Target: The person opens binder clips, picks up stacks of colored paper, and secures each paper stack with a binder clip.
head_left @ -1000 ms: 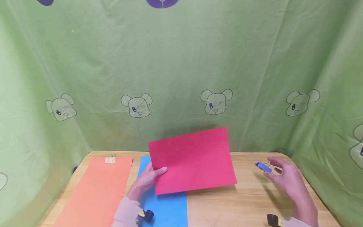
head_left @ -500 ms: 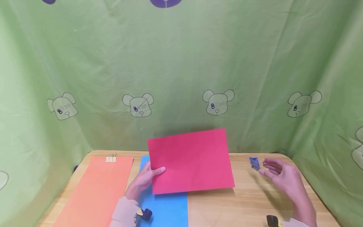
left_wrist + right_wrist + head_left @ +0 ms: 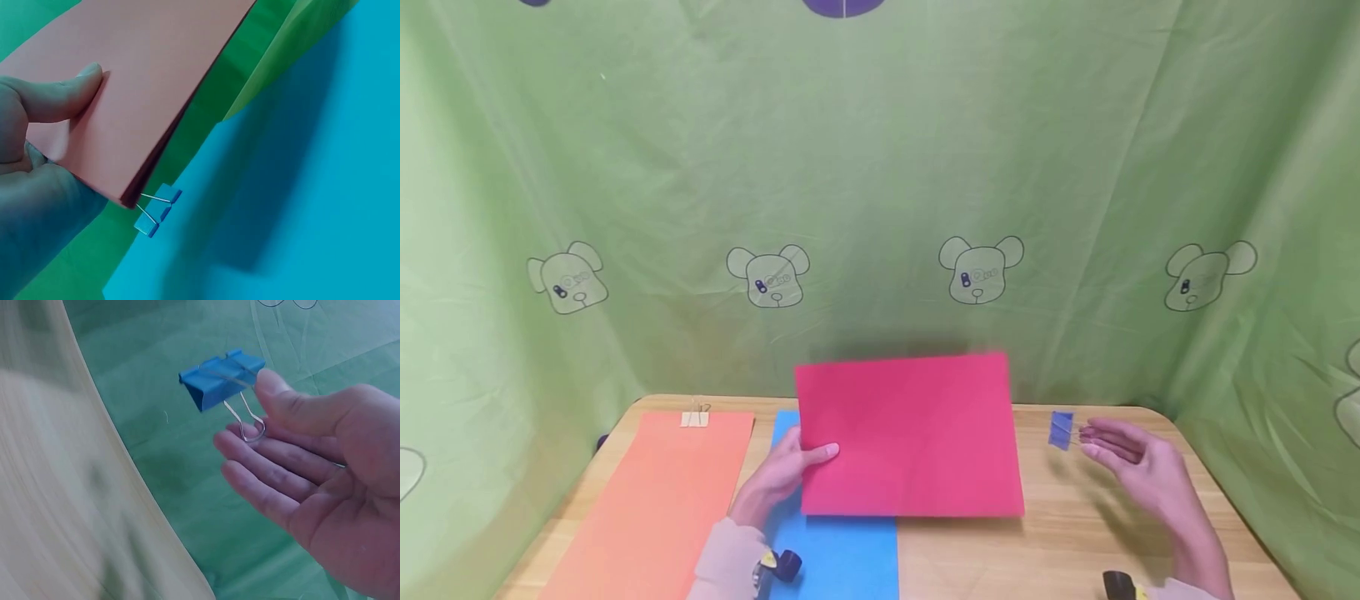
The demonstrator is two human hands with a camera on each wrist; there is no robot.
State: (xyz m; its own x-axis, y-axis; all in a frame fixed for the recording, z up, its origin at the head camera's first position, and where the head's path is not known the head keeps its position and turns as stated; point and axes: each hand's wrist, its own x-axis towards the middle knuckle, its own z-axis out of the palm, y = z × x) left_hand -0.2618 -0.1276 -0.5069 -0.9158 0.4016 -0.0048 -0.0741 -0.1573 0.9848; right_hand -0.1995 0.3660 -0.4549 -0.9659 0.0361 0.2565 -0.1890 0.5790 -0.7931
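My left hand [image 3: 782, 475] pinches a stack of red paper [image 3: 917, 437] at its left edge, thumb on the front face. The paper is held up and tilted, overlapping the blue paper [image 3: 835, 558] in the head view. A small binder clip [image 3: 157, 210] grips the blue paper's edge in the left wrist view; the red paper hides it in the head view. On the right, my right hand [image 3: 1146, 471] holds a blue binder clip [image 3: 222, 378] above the table between thumb and fingers. One wire handle lies against the fingers, and the clip's body points left, apart from the red paper.
Orange paper [image 3: 662, 500] with a whitish binder clip [image 3: 695, 419] at its far edge lies on the left of the wooden table [image 3: 970, 558]. A green curtain [image 3: 880, 167] with bear-head drawings surrounds the table's back and sides.
The blue binder clip has turned in my right fingers and shifted left, its body now facing the red paper. The red paper's right side has dropped, so its edges run more level.
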